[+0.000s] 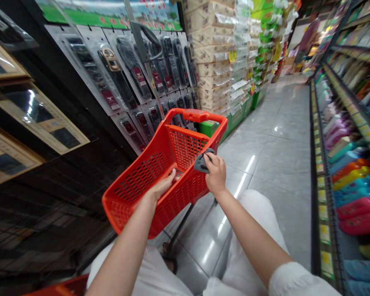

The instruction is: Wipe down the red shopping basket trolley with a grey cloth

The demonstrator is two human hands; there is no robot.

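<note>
A red plastic shopping cart [185, 144] with perforated basket walls stands before me, its handle at the far end. My right hand [216, 170] pinches a dark grey cloth [201, 163] against the right-hand rim near the handle. Over the same side, nearer to me, my left hand [165, 186] grips the basket wall; its thumb shows on the inner side and most of its fingers are hidden behind the rim. Nothing lies in the visible part of the basket.
Packaged belts [117, 74] hang on the left, beside boxed belts [40, 115]. Stacked tissue packs [212, 61] line the aisle beyond. Shelves of colourful bottles [357, 176] run along the right. A person [308, 37] stands far down the tiled floor [283, 164]. Part of another red cart [61, 287] shows bottom left.
</note>
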